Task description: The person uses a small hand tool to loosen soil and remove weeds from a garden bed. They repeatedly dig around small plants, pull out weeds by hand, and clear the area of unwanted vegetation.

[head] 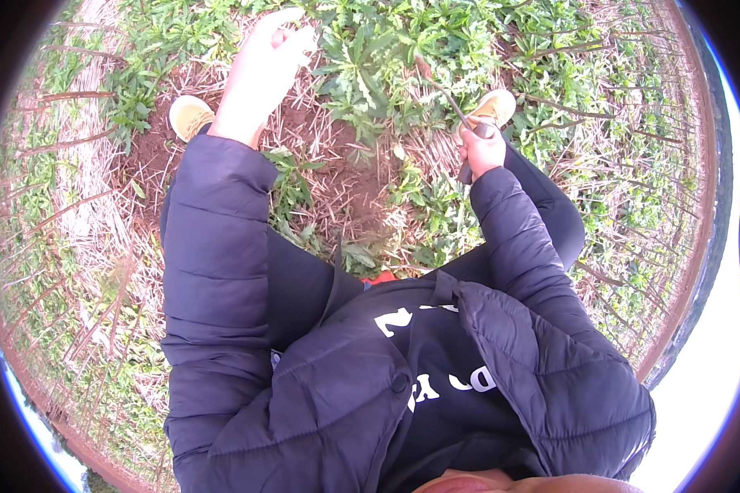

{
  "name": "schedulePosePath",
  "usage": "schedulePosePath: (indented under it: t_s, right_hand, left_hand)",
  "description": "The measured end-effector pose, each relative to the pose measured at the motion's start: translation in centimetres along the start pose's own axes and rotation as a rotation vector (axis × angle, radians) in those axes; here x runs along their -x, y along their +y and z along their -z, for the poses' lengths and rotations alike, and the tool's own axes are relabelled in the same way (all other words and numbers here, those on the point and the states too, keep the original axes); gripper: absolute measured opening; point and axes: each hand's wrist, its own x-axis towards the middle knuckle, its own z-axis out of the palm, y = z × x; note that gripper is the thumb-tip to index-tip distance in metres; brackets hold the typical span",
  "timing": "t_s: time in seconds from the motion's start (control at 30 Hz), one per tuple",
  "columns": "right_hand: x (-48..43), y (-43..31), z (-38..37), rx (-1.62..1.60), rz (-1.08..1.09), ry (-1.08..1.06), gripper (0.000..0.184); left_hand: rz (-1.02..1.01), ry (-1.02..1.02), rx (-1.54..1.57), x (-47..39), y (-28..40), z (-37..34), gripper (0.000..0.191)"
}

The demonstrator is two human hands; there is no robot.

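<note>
My left hand (pixel 262 71) reaches out at the upper left, beside the leafy green plants (pixel 370 68). Glare washes it out; the fingers are bent, and I cannot make out whether anything is between them. My right hand (pixel 484 151) grips a small hand weeding tool (pixel 449 98) by its dark handle. A thin metal shank runs from the fist up and left to a small rusty brown blade (pixel 423 66), which is slightly blurred among the leaves. Between my hands lies brown soil (pixel 345 179) strewn with dry straw.
I am low to the ground with knees apart, a tan left shoe (pixel 190 117) and right shoe (pixel 496 106) on either side. A leafy plant (pixel 293 179) grows near my left knee. Dry stalks (pixel 570 49) stick out on both sides. Pale straw (pixel 92 148) covers the ground at left.
</note>
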Motion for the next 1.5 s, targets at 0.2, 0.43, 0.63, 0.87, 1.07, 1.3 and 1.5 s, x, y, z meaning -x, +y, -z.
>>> schedulePosePath:
  t_s: [0.2,0.43,0.63,0.87,1.07,1.3,1.5]
  right_hand:
    - [3.4,-1.8,3.6,0.278,-0.016,-0.312,0.024]
    - [7.0,0.1,3.6,1.083,0.449,-0.543,0.034]
    - [5.5,0.8,2.5,1.216,0.542,-0.622,0.039]
    - [5.0,4.6,2.8,1.212,0.356,-0.589,0.051]
    - [2.6,7.7,2.4,1.096,0.256,-0.516,0.039]
    - [1.1,9.6,-3.8,0.96,0.32,-0.456,0.031]
    - [-0.6,7.6,-7.2,1.046,0.157,-0.684,0.028]
  left_hand:
    - [-0.044,-0.007,0.022,-0.4,0.7,0.0,0.041]
    - [-0.04,-0.001,-0.001,0.2,1.7,-0.5,0.042]
    - [-0.028,0.02,0.017,0.5,2.2,-1.2,0.044]
    - [-0.048,0.035,0.07,-0.1,2.0,-1.4,0.042]
    - [-0.021,0.037,0.142,0.1,2.5,-1.5,0.041]
    - [-0.076,0.035,0.231,0.3,3.1,-1.4,0.04]
    - [-0.081,0.021,0.288,0.1,2.6,0.1,0.036]
